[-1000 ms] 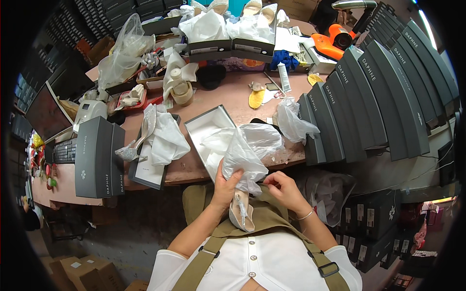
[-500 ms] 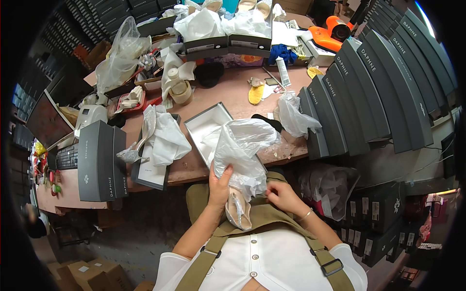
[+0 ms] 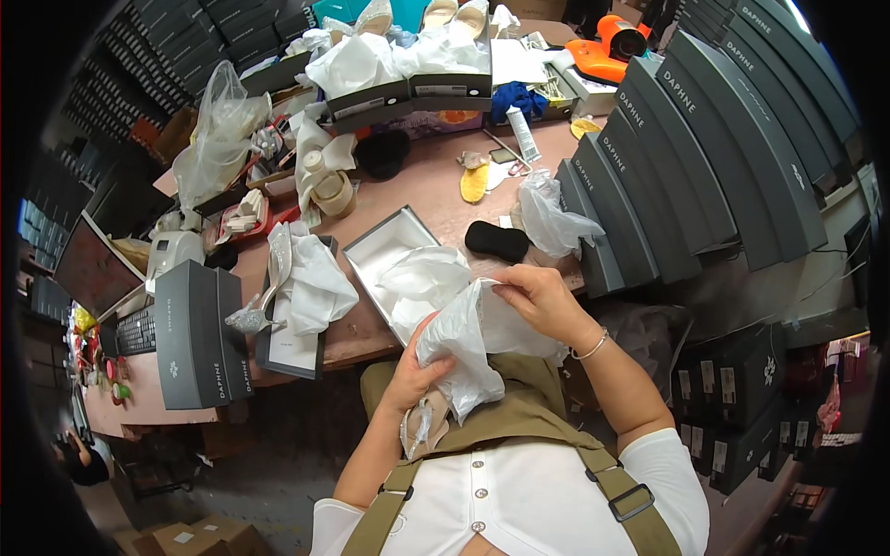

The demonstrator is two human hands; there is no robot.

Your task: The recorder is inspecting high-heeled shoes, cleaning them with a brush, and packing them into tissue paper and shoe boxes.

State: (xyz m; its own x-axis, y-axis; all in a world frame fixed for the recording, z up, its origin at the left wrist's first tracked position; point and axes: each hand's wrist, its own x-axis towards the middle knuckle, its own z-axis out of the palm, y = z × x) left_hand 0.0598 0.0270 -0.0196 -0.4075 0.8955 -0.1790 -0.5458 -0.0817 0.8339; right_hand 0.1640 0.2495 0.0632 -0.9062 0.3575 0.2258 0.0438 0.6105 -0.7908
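Lower centre of frame: left hand [image 3: 413, 371] closed around plastic bag [image 3: 464, 338] and pale shoe [image 3: 422, 428]. Right hand [image 3: 538, 296] now raised to bag's mouth, pinching its edge. Bag pulled wider than a second ago, likely bagging underway. Open box [image 3: 375, 243] above.

On the pinkish-brown table [image 3: 422, 190] we see an open grey shoe box lined with white tissue paper [image 3: 394, 259], and beside it a black oval pad [image 3: 496, 240]. A row of dark grey shoe boxes [image 3: 686, 157] leans along the right edge (their lids facing us). At the left stands another dark grey box [image 3: 190, 334], near a roll of tape [image 3: 331, 193]. An orange tool [image 3: 607, 51] lies at the far end.
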